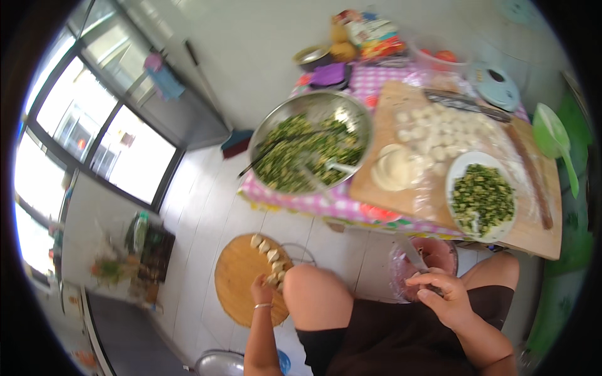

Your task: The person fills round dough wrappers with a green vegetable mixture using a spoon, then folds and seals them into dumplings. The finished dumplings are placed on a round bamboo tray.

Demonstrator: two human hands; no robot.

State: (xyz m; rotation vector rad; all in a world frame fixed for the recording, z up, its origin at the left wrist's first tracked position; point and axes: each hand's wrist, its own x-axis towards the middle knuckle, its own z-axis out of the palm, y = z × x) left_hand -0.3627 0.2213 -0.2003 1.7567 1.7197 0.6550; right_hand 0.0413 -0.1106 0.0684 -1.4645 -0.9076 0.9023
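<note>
On a round wooden board (244,277) near the floor lies a curved row of pleated dumplings (273,255). My left hand (262,290) is at the lower end of this row, its fingers against a dumpling (272,279); whether they grip it is unclear. Above my lap, my right hand (442,296) holds a flat-bladed metal tool (412,254), whose blade points up and away from me. Beyond it, a white bowl (450,164) of chopped green filling (482,199) rests at the table's near edge.
A checked tablecloth (301,199) covers the table. It carries a large steel bowl (263,127) of green filling and a wooden board (367,185) with stacked wrappers (392,171), dough pieces (437,127) under plastic and a rolling pin (531,176). A pink bin (447,251) stands below.
</note>
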